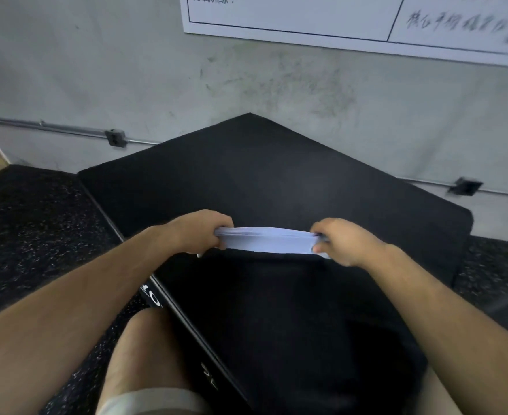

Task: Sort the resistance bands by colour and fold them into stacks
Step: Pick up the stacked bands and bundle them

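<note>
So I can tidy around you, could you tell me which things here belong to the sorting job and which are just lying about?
Job: pale lilac band, gripped at its ends by the left hand and right hand.
Just there: black mat, wall chart, socket box, speckled floor.

Left forearm [76,301] and right forearm [444,307] are bare all the way to the frame edge. Left hand [198,232] and right hand [341,239] are bare too. At near left the left leg [139,348] is bare at the knee and lightly haired. A light grey-beige shorts hem [151,399] crosses the thigh at the near edge.
</note>
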